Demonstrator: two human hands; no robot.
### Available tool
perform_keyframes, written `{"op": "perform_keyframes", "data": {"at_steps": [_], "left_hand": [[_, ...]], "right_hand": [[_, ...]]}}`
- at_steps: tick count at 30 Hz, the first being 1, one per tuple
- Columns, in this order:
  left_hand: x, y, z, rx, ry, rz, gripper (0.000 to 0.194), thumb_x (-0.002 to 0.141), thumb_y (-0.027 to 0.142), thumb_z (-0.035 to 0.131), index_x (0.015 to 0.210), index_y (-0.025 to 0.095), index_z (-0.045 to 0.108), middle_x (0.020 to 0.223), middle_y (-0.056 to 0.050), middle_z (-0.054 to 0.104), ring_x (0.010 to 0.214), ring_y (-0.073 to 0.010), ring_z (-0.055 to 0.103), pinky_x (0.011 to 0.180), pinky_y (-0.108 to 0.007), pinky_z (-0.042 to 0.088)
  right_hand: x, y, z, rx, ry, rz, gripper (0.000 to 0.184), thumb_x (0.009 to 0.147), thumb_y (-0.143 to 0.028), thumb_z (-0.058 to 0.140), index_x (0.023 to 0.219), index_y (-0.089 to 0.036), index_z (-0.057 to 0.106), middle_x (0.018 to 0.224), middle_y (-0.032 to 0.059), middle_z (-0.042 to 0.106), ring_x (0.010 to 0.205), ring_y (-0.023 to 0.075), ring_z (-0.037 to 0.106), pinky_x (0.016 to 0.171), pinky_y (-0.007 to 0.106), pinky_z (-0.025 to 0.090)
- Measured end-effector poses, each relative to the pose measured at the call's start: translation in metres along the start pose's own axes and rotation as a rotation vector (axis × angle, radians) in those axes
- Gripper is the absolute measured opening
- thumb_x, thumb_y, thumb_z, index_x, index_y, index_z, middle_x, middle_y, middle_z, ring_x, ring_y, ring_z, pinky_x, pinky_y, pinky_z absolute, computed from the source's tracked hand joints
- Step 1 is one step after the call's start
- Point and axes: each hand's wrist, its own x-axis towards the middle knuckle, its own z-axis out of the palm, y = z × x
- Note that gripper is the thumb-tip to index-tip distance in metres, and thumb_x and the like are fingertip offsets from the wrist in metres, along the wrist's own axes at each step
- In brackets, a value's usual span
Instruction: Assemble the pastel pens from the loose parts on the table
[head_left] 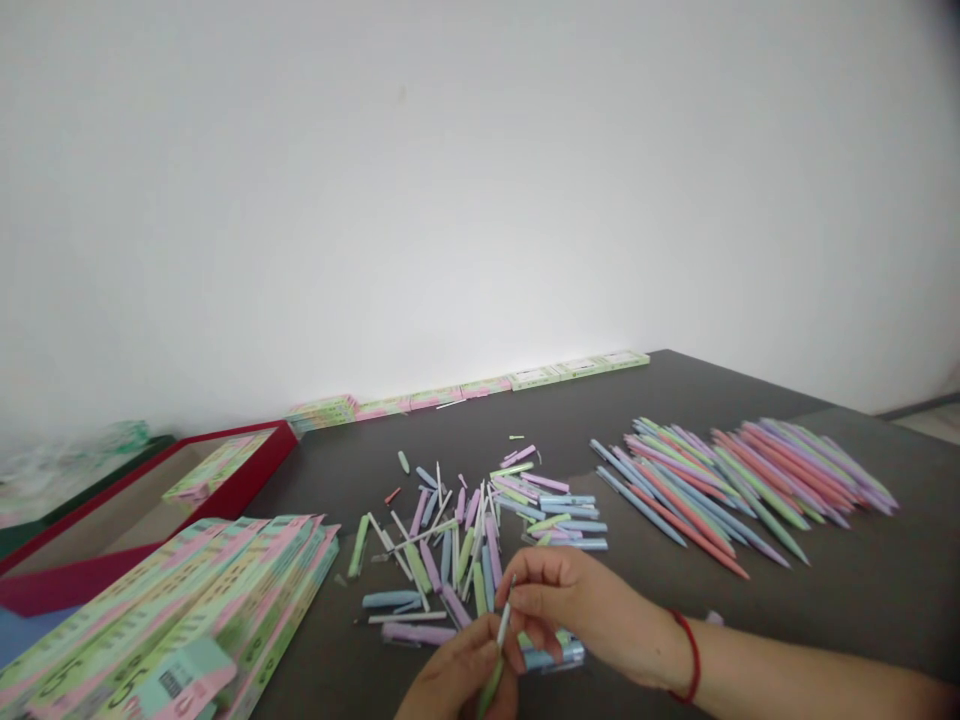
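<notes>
My left hand at the bottom of the view grips a pale green pen barrel. A thin white pen refill rises from the barrel. My right hand, with a red cord bracelet on its wrist, comes in from the right, its fingers pinched at the refill's upper end. Just beyond my hands lies a loose heap of pastel pen barrels and white refills. My right hand partly hides a pale blue pen part.
Assembled pastel pens lie fanned out on the dark grey table to the right. Stacks of pastel printed pen boxes fill the lower left, beside a red tray. More boxes line the wall.
</notes>
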Motion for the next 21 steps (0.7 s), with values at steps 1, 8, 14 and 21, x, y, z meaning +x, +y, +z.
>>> {"op": "perform_keyframes", "data": {"at_steps": [1,8,14,21], "left_hand": [[-0.001,0.0,0.003,-0.026,-0.016,0.012,0.03,0.077,0.045,0.058,0.085,0.016,0.056,0.045,0.007,0.042,0.035,-0.0054,0.027,0.037,-0.017,0.019],[-0.007,0.014,0.018,-0.048,0.063,0.054,0.023,0.081,0.029,0.056,0.099,0.016,0.052,0.055,0.003,0.056,0.037,-0.0069,0.043,0.037,-0.016,0.036],[-0.003,0.013,0.015,-0.032,-0.004,0.033,0.036,0.071,0.029,0.072,0.096,0.017,0.05,0.064,-0.002,0.068,0.044,-0.01,0.06,0.037,-0.015,0.044],[-0.006,0.013,0.016,0.016,0.048,-0.034,0.04,0.064,0.034,0.078,0.088,0.015,0.053,0.069,-0.005,0.07,0.05,-0.0114,0.063,0.042,-0.015,0.04]], "right_hand": [[0.001,0.0,0.0,0.001,-0.011,0.0,0.024,0.074,-0.036,0.063,0.075,-0.014,0.057,0.056,-0.0016,0.06,0.043,0.0057,0.046,0.04,0.017,0.031],[0.006,0.007,-0.007,0.05,0.034,-0.015,0.025,0.077,-0.037,0.064,0.077,-0.013,0.056,0.064,0.0,0.063,0.044,0.0049,0.047,0.041,0.016,0.032],[0.001,0.007,-0.013,-0.011,-0.006,-0.024,0.029,0.077,-0.042,0.064,0.08,-0.014,0.056,0.064,-0.0022,0.059,0.048,0.0064,0.049,0.044,0.017,0.036],[-0.001,0.01,-0.013,-0.059,-0.011,-0.066,0.031,0.078,-0.045,0.063,0.081,-0.015,0.055,0.064,-0.0003,0.063,0.047,0.0077,0.051,0.046,0.02,0.039]]}}
